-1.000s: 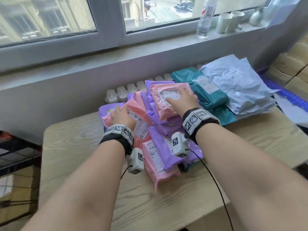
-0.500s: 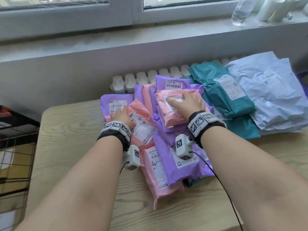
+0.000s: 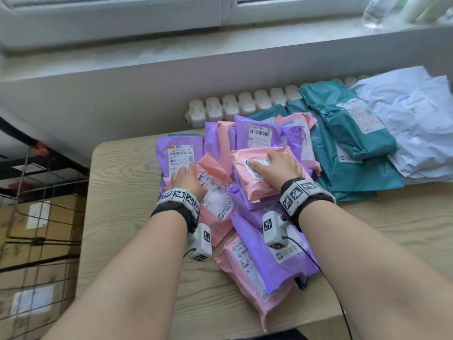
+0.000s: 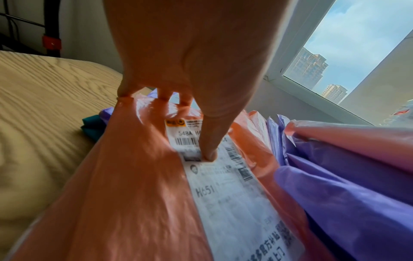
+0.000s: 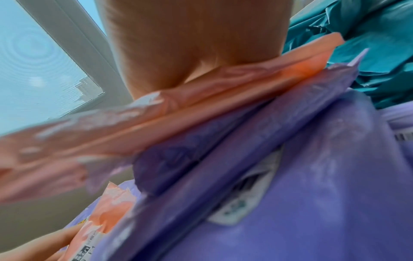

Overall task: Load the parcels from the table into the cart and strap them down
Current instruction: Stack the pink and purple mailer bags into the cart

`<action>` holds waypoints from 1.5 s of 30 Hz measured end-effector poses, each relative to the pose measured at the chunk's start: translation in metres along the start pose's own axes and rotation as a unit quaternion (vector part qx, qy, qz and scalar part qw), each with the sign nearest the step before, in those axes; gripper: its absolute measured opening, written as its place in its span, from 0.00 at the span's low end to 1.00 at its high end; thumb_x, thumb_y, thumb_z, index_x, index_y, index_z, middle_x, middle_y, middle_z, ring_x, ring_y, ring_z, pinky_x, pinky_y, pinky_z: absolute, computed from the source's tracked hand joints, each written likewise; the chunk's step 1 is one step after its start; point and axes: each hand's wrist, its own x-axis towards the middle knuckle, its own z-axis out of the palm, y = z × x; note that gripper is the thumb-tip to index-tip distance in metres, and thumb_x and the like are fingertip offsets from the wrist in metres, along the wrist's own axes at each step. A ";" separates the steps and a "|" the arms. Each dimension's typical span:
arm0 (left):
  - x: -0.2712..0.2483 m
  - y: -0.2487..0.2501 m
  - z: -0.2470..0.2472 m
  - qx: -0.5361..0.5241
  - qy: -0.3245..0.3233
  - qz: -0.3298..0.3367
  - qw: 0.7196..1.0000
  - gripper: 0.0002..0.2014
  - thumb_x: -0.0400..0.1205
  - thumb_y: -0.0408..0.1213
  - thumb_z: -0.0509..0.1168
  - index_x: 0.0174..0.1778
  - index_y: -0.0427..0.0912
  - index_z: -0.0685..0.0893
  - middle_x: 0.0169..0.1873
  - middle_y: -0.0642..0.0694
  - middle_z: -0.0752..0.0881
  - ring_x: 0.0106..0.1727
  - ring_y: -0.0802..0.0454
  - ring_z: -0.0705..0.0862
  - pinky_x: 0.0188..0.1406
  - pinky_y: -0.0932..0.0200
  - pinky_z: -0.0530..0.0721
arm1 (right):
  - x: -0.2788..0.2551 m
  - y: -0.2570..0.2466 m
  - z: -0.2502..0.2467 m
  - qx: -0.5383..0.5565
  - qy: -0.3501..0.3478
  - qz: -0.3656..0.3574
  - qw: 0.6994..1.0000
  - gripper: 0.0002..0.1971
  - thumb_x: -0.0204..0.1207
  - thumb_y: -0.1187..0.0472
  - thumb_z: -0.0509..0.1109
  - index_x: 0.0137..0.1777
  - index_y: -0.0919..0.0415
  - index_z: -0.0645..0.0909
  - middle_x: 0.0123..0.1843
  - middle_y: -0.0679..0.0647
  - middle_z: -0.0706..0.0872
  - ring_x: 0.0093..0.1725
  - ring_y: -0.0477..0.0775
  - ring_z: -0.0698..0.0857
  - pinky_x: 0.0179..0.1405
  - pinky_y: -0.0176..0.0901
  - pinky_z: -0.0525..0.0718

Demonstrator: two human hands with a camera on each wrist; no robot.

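Note:
A heap of pink and purple parcels lies on the wooden table (image 3: 127, 192). My left hand (image 3: 185, 179) holds a pink parcel (image 3: 215, 202) at the heap's left. In the left wrist view its fingers (image 4: 165, 93) hook over the parcel's far edge and the thumb presses on the label (image 4: 223, 185). My right hand (image 3: 277, 165) lies flat, fingers spread, on the top pink parcel (image 3: 257, 185); that parcel (image 5: 201, 109) is blurred in the right wrist view and rests on purple parcels (image 5: 290, 159). The black wire cart (image 3: 36, 217) stands left of the table.
Teal parcels (image 3: 348, 133) and pale blue parcels (image 3: 416, 123) lie to the right of the heap. A white radiator (image 3: 245, 104) runs behind the table under the windowsill, where a bottle (image 3: 375, 13) stands. Cardboard boxes (image 3: 36, 253) show through the cart's wire.
My view has tipped down and come closer. Both hands stay on their pink parcels; the right one has drawn its parcel slightly toward me, uncovering a labelled purple parcel behind.

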 end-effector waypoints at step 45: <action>-0.131 -0.101 -0.102 -0.613 -0.029 -0.077 0.786 0.09 0.80 0.19 0.63 0.54 0.32 0.76 0.39 0.34 0.85 0.27 0.47 0.87 0.22 0.59 0.87 | -0.170 -0.124 0.050 0.172 0.072 -0.056 0.981 0.13 0.85 0.61 0.54 0.50 0.63 0.80 0.54 0.68 0.82 0.55 0.64 0.80 0.58 0.51 0.76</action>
